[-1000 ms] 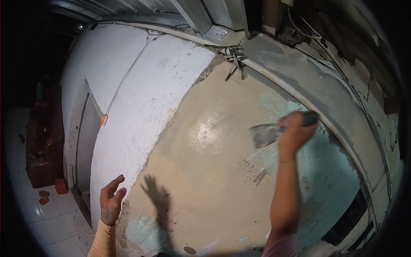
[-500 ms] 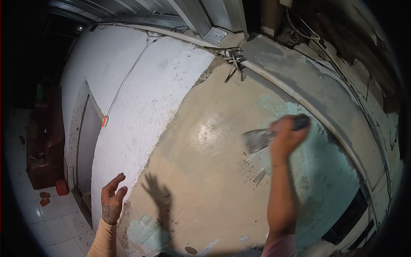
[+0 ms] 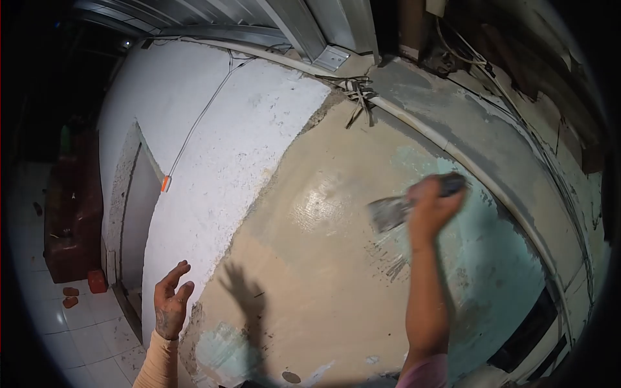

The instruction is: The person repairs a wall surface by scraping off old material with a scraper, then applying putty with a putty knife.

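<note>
My right hand (image 3: 429, 205) is wrapped round the dark handle of a scraper (image 3: 388, 213), a putty knife with a broad flat blade. The blade points left, close against the beige wall (image 3: 310, 271), beside a patch of pale green paint (image 3: 498, 258). Dark scrape marks (image 3: 390, 258) show just below the blade. My left hand (image 3: 171, 301) is raised with fingers apart and nothing in it, near the border of the white wall section (image 3: 213, 155). Its shadow falls on the beige surface.
A pipe (image 3: 440, 139) runs along the wall's upper right edge, with a bundle of ties (image 3: 358, 97) on it. A cable ends in an orange-tipped piece (image 3: 166, 183). At left stand a dark red seat-like block (image 3: 71, 213) and a doorway (image 3: 132, 220). Metal roofing (image 3: 220, 16) hangs overhead.
The view has shifted a little, so the wall and doorway sit slightly further right. My right hand still grips the scraper at nearly the same spot, and my left hand stays raised.
</note>
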`<state>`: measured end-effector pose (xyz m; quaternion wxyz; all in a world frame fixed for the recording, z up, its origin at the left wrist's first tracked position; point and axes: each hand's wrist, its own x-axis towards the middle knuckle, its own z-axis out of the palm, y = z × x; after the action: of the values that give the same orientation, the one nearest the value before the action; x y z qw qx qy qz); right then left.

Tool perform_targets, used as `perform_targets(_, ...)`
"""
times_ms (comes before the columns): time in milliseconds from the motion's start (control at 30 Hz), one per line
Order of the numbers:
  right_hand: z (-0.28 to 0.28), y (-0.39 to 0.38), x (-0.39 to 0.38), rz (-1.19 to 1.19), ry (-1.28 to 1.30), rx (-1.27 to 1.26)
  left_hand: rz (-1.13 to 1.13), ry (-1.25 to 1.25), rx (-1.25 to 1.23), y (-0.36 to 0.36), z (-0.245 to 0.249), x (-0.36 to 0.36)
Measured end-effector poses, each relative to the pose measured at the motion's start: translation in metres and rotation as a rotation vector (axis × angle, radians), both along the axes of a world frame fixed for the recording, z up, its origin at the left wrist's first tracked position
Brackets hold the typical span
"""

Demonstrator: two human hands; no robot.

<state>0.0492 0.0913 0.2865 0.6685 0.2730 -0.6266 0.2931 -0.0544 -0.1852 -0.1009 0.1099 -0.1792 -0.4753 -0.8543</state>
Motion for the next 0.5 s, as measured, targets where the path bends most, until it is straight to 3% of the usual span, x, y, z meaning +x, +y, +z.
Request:
perform_targets(67,-0.026,-0.014,-0.013,-0.054,-0.118,0.085,-0.009,0.028,0.001,0.004,-0.005,0.0)
perform_targets(200,0.019,-0.002,0.007,-0.02,0.066,-0.004,0.065,0.021,-0.032,-0.003,-0.008,0.0)
perform_targets(300,-0.022,-0.022,-0.011,-0.053,-0.056,0.102,0.052,-0.017,0.011,-0.001,-0.008,0.002)
perform_targets(333,-0.02,-0.028,-0.01,-0.064,-0.117,0.119,0.073,-0.002,0.028,0.001,-0.008,0.001)
perform_targets(433,0.018,0.002,0.002,0.047,0.048,-0.047,0.055,-0.007,0.039,-0.004,-0.006,0.001)
perform_targets(500,-0.024,-0.005,-0.016,0.003,-0.082,0.051,0.033,-0.051,0.05,0.0,-0.002,0.003)
